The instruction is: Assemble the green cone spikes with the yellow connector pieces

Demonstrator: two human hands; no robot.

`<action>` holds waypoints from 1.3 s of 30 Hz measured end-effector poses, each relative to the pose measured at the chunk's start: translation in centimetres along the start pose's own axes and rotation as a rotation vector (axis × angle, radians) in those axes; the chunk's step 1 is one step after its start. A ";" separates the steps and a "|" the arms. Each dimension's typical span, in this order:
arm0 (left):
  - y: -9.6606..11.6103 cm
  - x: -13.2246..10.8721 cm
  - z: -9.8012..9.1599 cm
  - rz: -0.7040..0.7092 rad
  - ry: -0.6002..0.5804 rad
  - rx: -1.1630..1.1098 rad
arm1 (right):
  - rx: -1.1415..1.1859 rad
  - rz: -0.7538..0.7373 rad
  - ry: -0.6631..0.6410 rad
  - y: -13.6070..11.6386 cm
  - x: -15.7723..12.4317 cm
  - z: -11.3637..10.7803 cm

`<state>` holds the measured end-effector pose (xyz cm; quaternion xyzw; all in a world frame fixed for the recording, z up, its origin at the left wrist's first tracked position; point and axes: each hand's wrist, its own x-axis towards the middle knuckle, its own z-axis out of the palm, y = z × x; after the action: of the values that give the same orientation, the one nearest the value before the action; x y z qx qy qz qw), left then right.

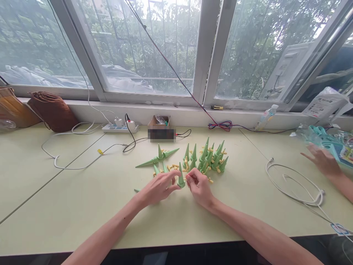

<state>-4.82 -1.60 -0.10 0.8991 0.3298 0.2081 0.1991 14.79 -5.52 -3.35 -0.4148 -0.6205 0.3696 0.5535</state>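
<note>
My left hand (162, 186) is closed around the collar of a green plant watering spike (181, 179), which stands with its point up. My right hand (200, 187) is pinched just to the right of that spike; whatever its fingertips hold is hidden. Behind my right hand stands a cluster of green watering spikes (204, 152) with small yellow valves on them. Loose yellow valves (173, 167) lie behind my left hand. Further back on the left, several more green spikes (150, 162) lie on their sides or stand upright.
A small cardboard box (151, 120) and a power strip (110, 128) sit along the back of the table (82, 206). White cables (68, 168) run across the left, and another white cable (292, 195) lies right. Another person's hand (322, 160) reaches toward a blue basket (344, 158).
</note>
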 end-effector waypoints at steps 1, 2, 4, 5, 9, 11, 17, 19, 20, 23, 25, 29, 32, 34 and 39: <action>0.0 0.0 0.0 -0.005 0.005 0.004 | 0.007 0.007 0.003 0.0 0.0 0.0; 0.0 0.1 0.0 -0.013 0.007 -0.008 | 0.015 0.016 0.009 0.0 0.1 0.1; 0.2 0.2 -0.2 -0.029 0.001 -0.069 | 0.028 0.034 0.028 0.0 0.1 0.2; 0.3 0.3 -0.4 -0.031 -0.001 -0.111 | 0.030 0.039 0.039 0.0 0.1 0.2; 0.6 0.7 -0.8 -0.047 0.043 -0.243 | 0.012 0.023 0.080 -0.1 0.1 0.2; 0.6 0.8 -0.9 -0.076 0.068 -0.271 | -0.003 0.002 0.087 -0.2 0.1 0.1; 0.6 0.8 -0.4 -0.009 0.052 -0.186 | -0.029 -0.053 0.059 -0.3 0.0 0.2; 0.5 0.8 -0.3 0.033 0.052 -0.149 | -0.018 -0.049 0.048 -0.3 0.0 0.3; 0.4 0.8 -0.2 0.055 0.056 -0.131 | -0.005 -0.039 0.042 -0.2 0.0 0.3; 0.0 0.7 -0.1 0.126 0.064 -0.063 | 0.055 0.015 0.029 -0.2 -0.1 0.4; -0.2 0.6 0.0 0.169 0.060 -0.020 | 0.093 0.055 0.024 -0.3 -0.1 0.4; -0.6 0.4 0.1 0.195 0.069 0.021 | 0.118 0.096 0.034 -0.6 -0.1 0.6; -0.6 0.5 0.1 0.129 0.098 -0.023 | 0.143 0.110 0.054 -0.7 0.0 0.7; -0.4 0.7 0.0 0.054 0.124 -0.099 | 0.168 0.122 0.071 -0.6 0.0 0.7; 0.3 1.0 -0.6 -0.143 0.250 -0.335 | 0.178 0.089 0.129 -0.2 0.0 0.6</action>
<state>-4.27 -1.03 0.81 0.7950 0.3756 0.3551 0.3175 14.19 -5.56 -3.19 -0.4139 -0.5293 0.4201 0.6099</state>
